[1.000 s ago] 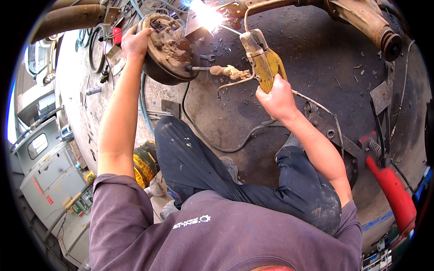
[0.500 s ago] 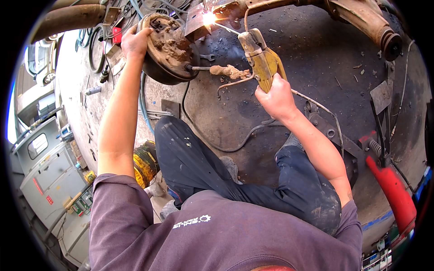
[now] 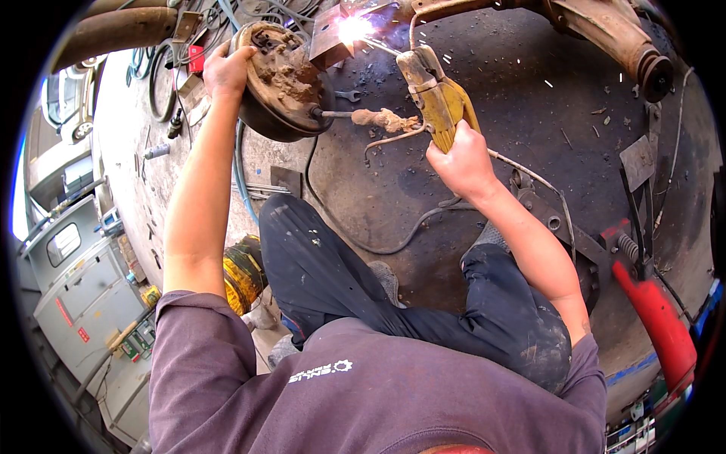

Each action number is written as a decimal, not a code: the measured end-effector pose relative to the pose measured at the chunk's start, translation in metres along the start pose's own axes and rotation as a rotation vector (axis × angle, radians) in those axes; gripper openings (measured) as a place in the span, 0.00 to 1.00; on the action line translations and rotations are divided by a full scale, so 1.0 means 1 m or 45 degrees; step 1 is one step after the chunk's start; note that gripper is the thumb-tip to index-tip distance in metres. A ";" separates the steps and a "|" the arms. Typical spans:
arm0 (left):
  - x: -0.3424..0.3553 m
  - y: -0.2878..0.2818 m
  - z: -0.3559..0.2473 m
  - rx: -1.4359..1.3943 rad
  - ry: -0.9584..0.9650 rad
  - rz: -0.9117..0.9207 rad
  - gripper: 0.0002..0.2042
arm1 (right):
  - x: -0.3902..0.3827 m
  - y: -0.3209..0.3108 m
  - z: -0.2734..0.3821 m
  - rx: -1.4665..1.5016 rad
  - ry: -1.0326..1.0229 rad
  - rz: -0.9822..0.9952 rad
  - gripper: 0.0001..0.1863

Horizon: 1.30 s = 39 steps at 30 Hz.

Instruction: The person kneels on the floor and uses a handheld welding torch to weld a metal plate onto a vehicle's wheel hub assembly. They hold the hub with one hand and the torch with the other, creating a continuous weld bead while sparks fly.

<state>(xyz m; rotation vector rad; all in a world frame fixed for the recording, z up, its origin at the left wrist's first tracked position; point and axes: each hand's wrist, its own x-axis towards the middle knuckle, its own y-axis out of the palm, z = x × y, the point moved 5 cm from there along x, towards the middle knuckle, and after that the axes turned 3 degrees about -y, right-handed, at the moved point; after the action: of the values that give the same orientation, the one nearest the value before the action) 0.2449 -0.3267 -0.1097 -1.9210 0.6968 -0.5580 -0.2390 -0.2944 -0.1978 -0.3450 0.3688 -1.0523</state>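
My right hand [image 3: 463, 160] is wrapped round the yellow handle of a welding electrode holder [image 3: 440, 102]. A thin welding rod [image 3: 383, 48] runs from its jaws up and left to a bright arc at a metal bracket [image 3: 327, 36]. My left hand [image 3: 226, 72] grips the rim of a rusty, dirt-caked brake drum [image 3: 281, 83], thumb on its face and fingers behind the edge. From the drum a shaft with a torn, dirt-covered boot [image 3: 384, 119] points right, passing close to the holder. Glare hides the exact spot where the rod meets the metal.
A rusty axle beam [image 3: 597, 34] spans the far right. An open-ended wrench [image 3: 348, 96] lies beside the drum. Black cable [image 3: 363, 247] curves over the floor before my knees. A yellow power tool [image 3: 243, 276] is by my left leg, a red jack handle [image 3: 656, 321] at right.
The arc has grown brighter and bluish-white, and sparks now fly out to the right over the floor. Both hands stay practically where they were.
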 end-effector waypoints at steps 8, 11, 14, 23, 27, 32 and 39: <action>0.002 0.001 0.001 0.006 -0.005 0.007 0.36 | 0.002 -0.002 0.004 -0.016 0.057 0.038 0.21; -0.002 -0.002 -0.002 0.023 -0.004 -0.004 0.36 | 0.002 -0.001 0.005 -0.030 0.055 0.042 0.21; -0.005 -0.003 -0.009 0.060 -0.003 -0.012 0.36 | 0.003 -0.002 0.006 -0.047 0.040 0.034 0.21; -0.005 -0.002 -0.006 0.015 0.000 -0.006 0.36 | 0.007 -0.002 0.006 -0.074 0.031 0.039 0.20; -0.003 -0.003 -0.005 0.041 0.004 -0.005 0.36 | 0.007 -0.001 0.007 -0.102 0.023 0.024 0.20; -0.004 -0.001 -0.005 0.029 -0.007 -0.002 0.37 | 0.008 -0.002 0.008 -0.083 0.025 0.030 0.20; 0.002 0.000 0.003 0.033 0.013 -0.014 0.38 | 0.008 -0.002 0.011 -0.054 0.029 0.044 0.20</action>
<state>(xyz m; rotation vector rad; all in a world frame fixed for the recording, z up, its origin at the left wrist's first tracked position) 0.2486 -0.3263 -0.1105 -1.8997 0.6827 -0.5812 -0.2324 -0.3016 -0.1884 -0.3639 0.4168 -1.0164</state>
